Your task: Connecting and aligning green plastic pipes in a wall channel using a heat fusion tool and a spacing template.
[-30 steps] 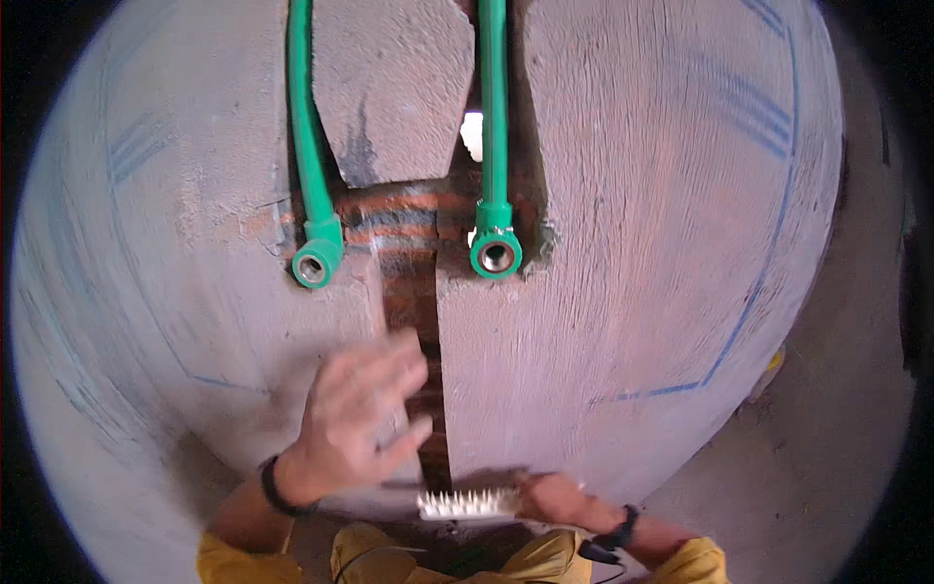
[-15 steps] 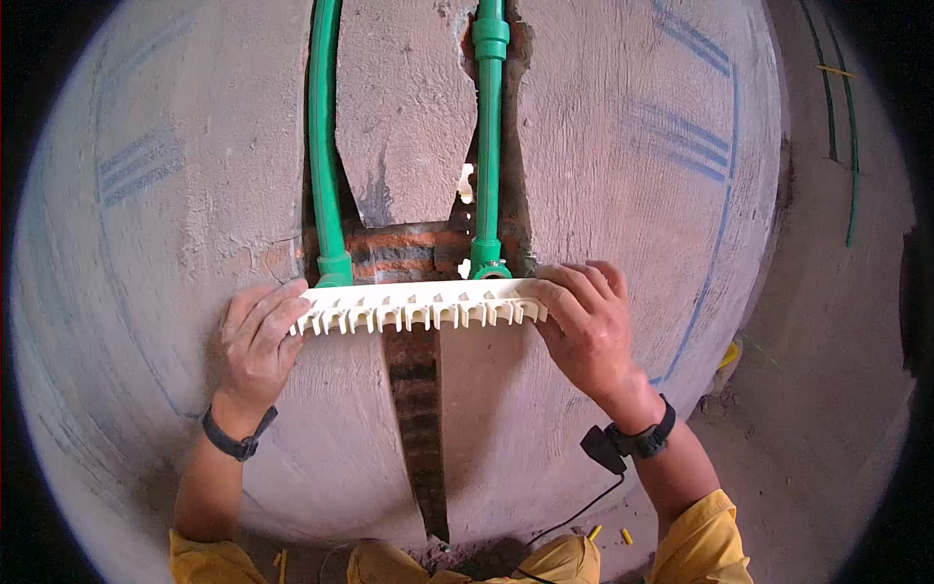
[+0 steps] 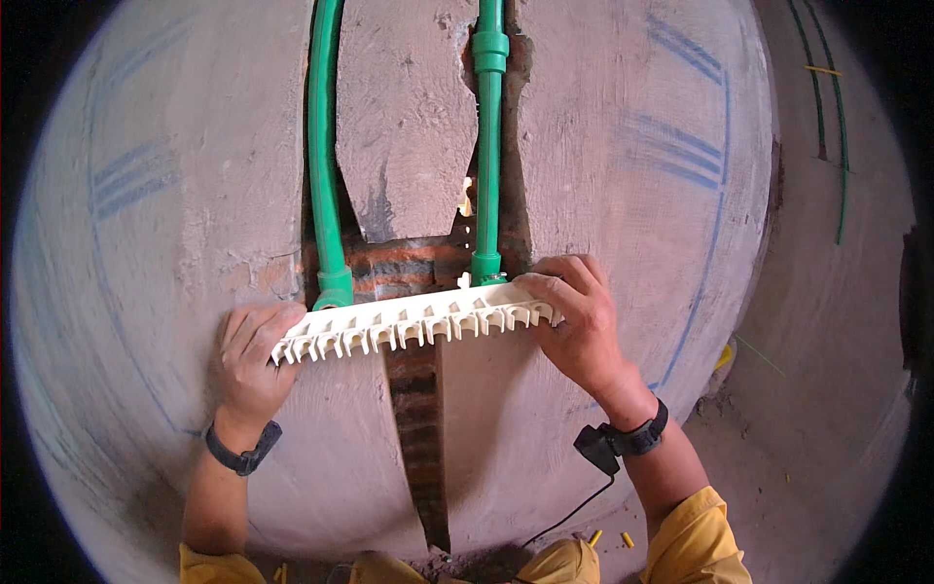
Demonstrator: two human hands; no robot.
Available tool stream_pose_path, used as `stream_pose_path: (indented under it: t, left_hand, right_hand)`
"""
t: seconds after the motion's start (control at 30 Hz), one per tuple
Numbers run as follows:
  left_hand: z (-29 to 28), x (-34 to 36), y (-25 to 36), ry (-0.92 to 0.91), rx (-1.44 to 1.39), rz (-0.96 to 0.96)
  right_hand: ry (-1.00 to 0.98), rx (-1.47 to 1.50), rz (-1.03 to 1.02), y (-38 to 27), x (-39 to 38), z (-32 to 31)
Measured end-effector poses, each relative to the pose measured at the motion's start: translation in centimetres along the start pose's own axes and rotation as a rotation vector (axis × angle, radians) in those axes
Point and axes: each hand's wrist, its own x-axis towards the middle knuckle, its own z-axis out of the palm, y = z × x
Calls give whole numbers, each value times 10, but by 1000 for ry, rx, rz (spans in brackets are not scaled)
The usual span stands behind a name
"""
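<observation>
A long cream-white plastic strip of pipe clips stretches between my hands, its row of open hooks facing down toward me. It tilts, with the left end lower. My left hand grips the left end, fingers bent over the top. My right hand pinches the right end between thumb and fingers. Just beyond the strip, two green pipes come down in wall grooves: the left pipe ends in an elbow, and the right pipe in a fitting partly hidden by the strip.
The plastered wall bears blue marks. A cut groove exposing brick runs down below the strip. On my right wrist, a strap carries a black device with a hanging cable. Small yellow pieces lie on the floor.
The strip has gone from nearly level to tilted, its left end dropping toward me. My left hand has come down slightly with it; both hands keep their hold.
</observation>
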Motion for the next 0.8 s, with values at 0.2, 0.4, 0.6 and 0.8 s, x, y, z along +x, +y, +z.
stream_pose_path:
  t: [0.2,0.4,0.6,0.8]
  left_hand:
    - [-9,13,3,-99,-31,-18]
    - [-19,18,5,-164,16,-61]
    - [-10,17,-1,-177,3,-51]
    - [-15,17,-2,-188,0,-48]
  right_hand:
    - [-23,-51,-23,-2,-1,-1]
    - [-10,-28,-34,1,-2,4]
    - [-16,-57,-11,3,-3,1]
    - [-20,-54,-29,0,-2,0]
